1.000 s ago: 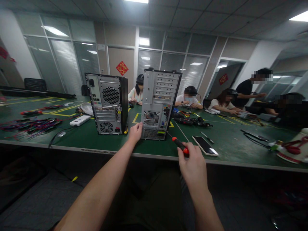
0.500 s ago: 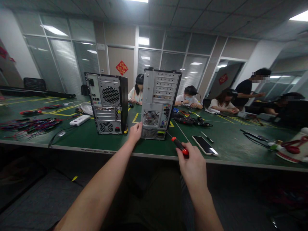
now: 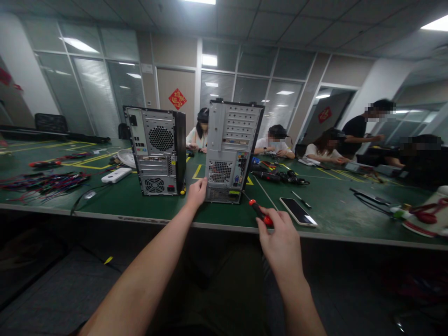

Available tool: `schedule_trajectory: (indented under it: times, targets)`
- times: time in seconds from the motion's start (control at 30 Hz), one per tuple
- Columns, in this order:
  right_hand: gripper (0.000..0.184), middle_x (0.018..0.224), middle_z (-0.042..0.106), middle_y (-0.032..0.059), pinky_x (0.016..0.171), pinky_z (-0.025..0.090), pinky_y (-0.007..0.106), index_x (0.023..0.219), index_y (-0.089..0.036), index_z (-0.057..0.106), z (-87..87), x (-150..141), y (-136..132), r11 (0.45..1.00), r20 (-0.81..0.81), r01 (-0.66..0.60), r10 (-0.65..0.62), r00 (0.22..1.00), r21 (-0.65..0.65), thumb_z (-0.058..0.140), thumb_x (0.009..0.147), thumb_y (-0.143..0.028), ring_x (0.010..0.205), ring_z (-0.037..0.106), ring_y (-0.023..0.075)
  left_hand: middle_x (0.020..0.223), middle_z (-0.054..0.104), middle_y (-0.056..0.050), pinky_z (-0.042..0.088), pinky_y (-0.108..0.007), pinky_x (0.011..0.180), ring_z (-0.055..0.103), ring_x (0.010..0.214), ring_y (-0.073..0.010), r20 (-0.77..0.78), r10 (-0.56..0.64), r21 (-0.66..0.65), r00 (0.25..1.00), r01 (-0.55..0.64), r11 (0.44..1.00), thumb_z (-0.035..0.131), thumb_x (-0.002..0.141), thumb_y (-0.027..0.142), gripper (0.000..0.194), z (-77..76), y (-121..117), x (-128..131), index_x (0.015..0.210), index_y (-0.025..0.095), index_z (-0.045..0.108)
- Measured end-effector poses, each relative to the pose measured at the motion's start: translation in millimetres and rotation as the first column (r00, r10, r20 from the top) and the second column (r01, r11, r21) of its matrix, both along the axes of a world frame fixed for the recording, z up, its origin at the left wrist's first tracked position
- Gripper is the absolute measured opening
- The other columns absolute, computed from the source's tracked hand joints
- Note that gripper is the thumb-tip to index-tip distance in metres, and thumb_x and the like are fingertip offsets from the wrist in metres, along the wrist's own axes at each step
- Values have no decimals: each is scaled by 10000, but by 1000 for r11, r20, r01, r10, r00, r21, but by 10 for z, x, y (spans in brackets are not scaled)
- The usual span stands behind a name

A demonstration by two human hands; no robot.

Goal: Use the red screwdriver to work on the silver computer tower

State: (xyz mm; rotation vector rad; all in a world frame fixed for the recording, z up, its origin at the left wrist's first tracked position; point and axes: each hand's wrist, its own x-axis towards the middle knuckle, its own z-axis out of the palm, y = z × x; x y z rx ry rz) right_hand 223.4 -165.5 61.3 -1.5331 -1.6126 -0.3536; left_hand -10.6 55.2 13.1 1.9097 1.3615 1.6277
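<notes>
Two computer towers stand upright on the green table with their back panels facing me. Against the lower left edge of the right computer tower (image 3: 217,135) rests my left hand (image 3: 197,192), closed, its fingers partly hidden at the case's side. My right hand (image 3: 282,233) is closed round the end of a screwdriver (image 3: 259,211) with a red and black handle. The screwdriver's thin shaft points up and left to the tower's lower right corner; I cannot tell exactly what its tip touches. The left computer tower (image 3: 159,161), with a round fan grille, stands apart from both hands.
A phone (image 3: 298,211) and a slim pen-like tool (image 3: 301,199) lie right of my right hand. Tangled wires (image 3: 42,184) and a white power strip (image 3: 116,175) are at left. Dark power tools (image 3: 276,175) lie behind. Several people sit across the table (image 3: 336,219).
My right hand's grip on the screwdriver has shifted slightly, the fingers turning a little round the handle. The left hand and both towers look unmoved.
</notes>
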Motion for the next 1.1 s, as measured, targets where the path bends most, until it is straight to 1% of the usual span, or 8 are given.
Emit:
schedule_trajectory:
  times: [0.17, 0.27, 0.33, 0.43, 0.53, 0.73, 0.87, 1.1]
  targets:
    - [418, 844, 717, 88, 666, 471, 353, 1038, -206, 654, -2, -19, 40, 991, -140, 100, -112, 984, -86, 500, 998, -592, 740, 693, 275, 840, 752, -102, 454, -298, 740, 669, 828, -243, 18, -5, 3, 1000, 5, 1000, 372, 1060, 555, 571, 0, 2, 4, 877, 166, 747]
    - [431, 723, 694, 56, 617, 424, 331, 1017, -214, 635, -9, -22, 57, 979, -182, 122, -151, 972, -162, 479, 1007, -615, 637, 672, 260, 829, 750, -103, 451, -296, 732, 669, 816, -241, 14, 1, 4, 1000, -1, 1000, 375, 1059, 554, 571, -11, 17, 4, 869, 163, 745]
    - [413, 700, 678, 42, 617, 415, 329, 1019, -217, 640, -6, -23, 47, 980, -154, 117, -142, 978, -160, 482, 1013, -598, 617, 656, 250, 813, 744, -98, 451, -292, 734, 665, 809, -236, 4, 12, 7, 1000, -12, 1000, 371, 1060, 552, 577, -18, 26, 3, 861, 159, 743]
    - [358, 826, 691, 68, 650, 439, 336, 1073, -215, 671, 1, -22, 12, 992, -53, 99, -103, 993, -84, 502, 1017, -525, 717, 659, 253, 821, 746, -93, 452, -287, 743, 664, 824, -233, 2, 9, 7, 1000, -9, 1000, 366, 1058, 564, 586, -22, 30, 0, 872, 158, 745]
    - [278, 1002, 663, 95, 684, 479, 344, 1137, -213, 695, -7, -8, -5, 997, 31, 65, -64, 997, -32, 520, 1000, -379, 819, 651, 250, 844, 753, -98, 456, -292, 755, 667, 843, -240, 9, 4, 9, 1000, -4, 1000, 364, 1056, 572, 586, -17, 24, 1, 887, 164, 750]
    - [246, 1078, 587, 105, 785, 546, 382, 1085, -198, 722, -37, 21, 36, 1000, 86, 6, -7, 996, 8, 528, 935, -188, 903, 644, 245, 813, 738, -93, 438, -292, 740, 653, 805, -228, -7, 30, 7, 1000, -30, 1000, 366, 1059, 540, 565, -4, 11, 11, 849, 166, 733]
    - [231, 1078, 584, 104, 800, 556, 385, 1102, -191, 715, -29, 2, 42, 1000, 53, -6, 5, 999, 19, 553, 940, -218, 928, 648, 252, 788, 717, -78, 414, -284, 712, 637, 778, -217, 1, 22, 5, 1000, -22, 1000, 361, 1055, 560, 571, -2, 15, 9, 828, 171, 713]
    - [231, 1038, 601, 85, 715, 515, 358, 1127, -212, 701, -5, -37, 8, 998, -9, 22, -22, 1000, -53, 574, 957, -301, 850, 640, 241, 778, 703, -73, 408, -283, 710, 618, 769, -210, 11, 6, 0, 1000, -6, 1000, 355, 1054, 572, 579, 2, 5, 7, 814, 176, 702]
